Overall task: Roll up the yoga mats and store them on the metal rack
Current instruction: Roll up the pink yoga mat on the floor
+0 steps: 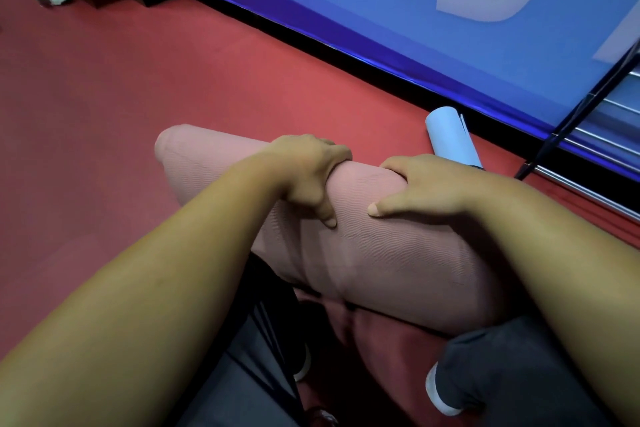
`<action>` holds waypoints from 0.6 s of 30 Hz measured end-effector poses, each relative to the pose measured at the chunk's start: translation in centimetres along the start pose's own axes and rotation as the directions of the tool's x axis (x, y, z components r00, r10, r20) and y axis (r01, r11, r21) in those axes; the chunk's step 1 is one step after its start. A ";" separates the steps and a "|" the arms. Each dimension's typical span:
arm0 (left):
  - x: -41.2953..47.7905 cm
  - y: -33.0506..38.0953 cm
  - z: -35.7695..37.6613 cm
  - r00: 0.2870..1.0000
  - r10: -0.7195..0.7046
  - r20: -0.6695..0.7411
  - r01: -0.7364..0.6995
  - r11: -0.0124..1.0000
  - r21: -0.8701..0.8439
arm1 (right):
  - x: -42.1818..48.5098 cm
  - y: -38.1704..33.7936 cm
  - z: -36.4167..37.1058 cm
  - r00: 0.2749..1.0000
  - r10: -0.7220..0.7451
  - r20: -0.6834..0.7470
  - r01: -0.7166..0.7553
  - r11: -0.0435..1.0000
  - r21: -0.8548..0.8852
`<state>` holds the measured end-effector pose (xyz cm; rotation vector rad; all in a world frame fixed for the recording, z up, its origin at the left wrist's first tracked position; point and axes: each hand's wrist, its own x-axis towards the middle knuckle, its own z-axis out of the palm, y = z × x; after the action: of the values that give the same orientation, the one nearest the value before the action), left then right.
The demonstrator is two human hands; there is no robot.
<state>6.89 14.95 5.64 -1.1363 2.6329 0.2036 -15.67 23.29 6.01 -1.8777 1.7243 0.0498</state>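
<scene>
Two grips hold one rolled pink mat (363, 253). The left grip (308, 170) is curled over the top of the roll, fingers on the far side and thumb pressed to the near side. The right grip (426, 184), just beside it, clasps the roll the same way. The roll runs diagonally over the red floor (104, 114), above the person's knees; contact with the floor cannot be determined. A rolled blue mat (450, 139) lies on the floor by the blue banner (381, 10), near the metal rack (581, 191).
</scene>
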 end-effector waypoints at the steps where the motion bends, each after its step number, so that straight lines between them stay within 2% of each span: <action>1: 0.1 -0.2 -0.1 1.000 -0.009 0.017 0.009 1.000 -0.024 | -0.2 -0.2 0.1 1.000 -0.019 -0.013 0.019 0.999 -0.026; 4: 0.3 -0.4 -0.5 0.997 -0.043 0.060 0.049 0.995 -0.088 | -0.3 -0.6 0.9 0.997 -0.056 -0.056 0.047 0.987 -0.151; 10: 0.8 -1.0 -0.8 0.992 -0.080 0.098 0.098 0.974 -0.202 | -0.7 -1.2 4.3 0.978 -0.013 -0.208 -0.072 0.915 -0.398; 15: 0.8 -1.3 -0.7 0.986 -0.088 0.142 0.124 0.955 -0.270 | -0.1 -1.3 5.6 0.953 0.020 -0.303 -0.148 0.902 -0.405; 18: 0.8 -1.4 -0.5 0.984 -0.085 0.157 0.129 0.947 -0.293 | 0.2 -1.5 4.7 0.938 -0.013 -0.346 -0.136 0.904 -0.404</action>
<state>7.34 13.30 5.85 -1.3013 2.4622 0.6605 -12.56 25.13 2.57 -2.2463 2.1474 0.1418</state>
